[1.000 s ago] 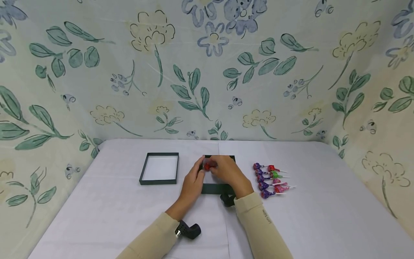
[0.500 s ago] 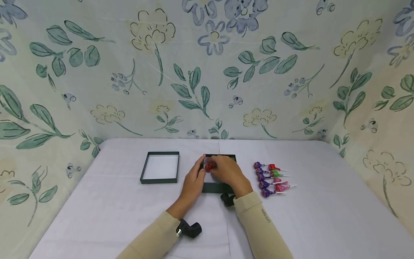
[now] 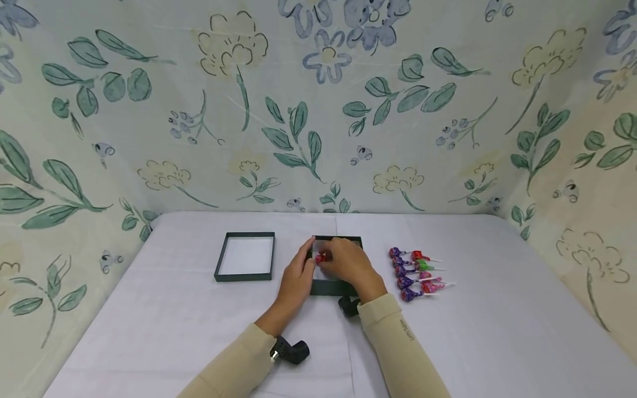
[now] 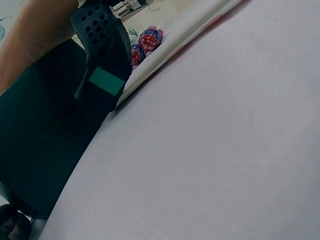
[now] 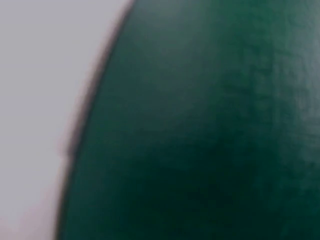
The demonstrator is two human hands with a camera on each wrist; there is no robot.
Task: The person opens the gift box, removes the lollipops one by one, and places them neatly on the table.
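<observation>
In the head view my left hand (image 3: pixel 294 283) holds the left side of a dark green square box (image 3: pixel 332 288), its fingers along the outer wall and its thumb near the rim. My right hand (image 3: pixel 349 262) reaches over the box from the right and pinches a red-wrapped lollipop (image 3: pixel 320 258) low inside, near the left wall. Its stick and much of the box's interior are hidden by that hand. The left wrist view shows the box's front wall (image 4: pixel 45 130), with dark fingertips (image 4: pixel 12 225) at its lower corner. Green box wall (image 5: pixel 200 120) fills most of the right wrist view, blurred.
A shallow dark green frame-like lid (image 3: pixel 244 277) with a white inside lies left of the box. To the right, several wrapped lollipops (image 3: pixel 409 282) in purple, red, green and pink lie in two columns. All stand on a white-covered table (image 3: pixel 124 331) before a floral cloth (image 3: pixel 298 110).
The red lollipop has turned slightly between my right fingertips inside the box. Both hands stay nearly in place; the lid and the other lollipops have not moved.
</observation>
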